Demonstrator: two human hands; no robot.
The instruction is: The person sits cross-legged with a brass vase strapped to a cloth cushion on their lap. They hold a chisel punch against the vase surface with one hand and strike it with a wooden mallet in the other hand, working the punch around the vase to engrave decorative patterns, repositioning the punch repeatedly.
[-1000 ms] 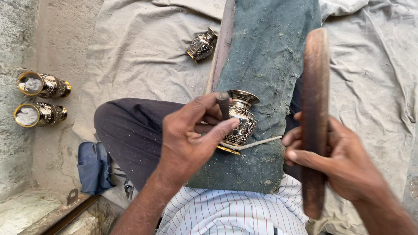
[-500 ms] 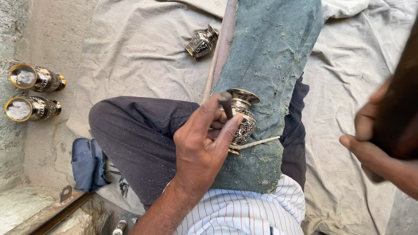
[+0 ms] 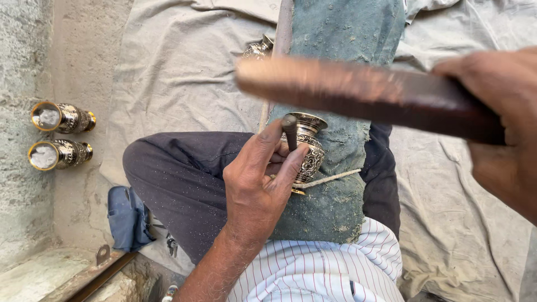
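Grey cloth (image 3: pixel 184 72) covers the ground, rumpled, running up to a rough concrete wall (image 3: pixel 22 67) on the left. A person sits on it, dark trouser leg (image 3: pixel 179 179) bent across the middle and striped shirt (image 3: pixel 319 274) at the bottom edge. Along the lap lies a long green-grey block (image 3: pixel 341 33), reaching away to the top of the view. A wooden mallet (image 3: pixel 358 92) crosses above the block, blurred, its handle gripped in the right hand (image 3: pixel 503 128), whose fingers are wrapped closed around it at the right edge. The left hand (image 3: pixel 260 179) comes up from below, wrist bent, thumb and fingers closed on a short dark punch (image 3: pixel 290 130) held upright against an engraved brass pot (image 3: pixel 309 154). The pot lies on the block, touching the left fingers, with a thin stick (image 3: pixel 335 178) beside its base. Two brass vases (image 3: pixel 59 137) lie by the wall, well apart from the hands; another pot (image 3: pixel 258 49) lies on the cloth beside the block. A blue rag (image 3: pixel 128 218) sits near the knee.
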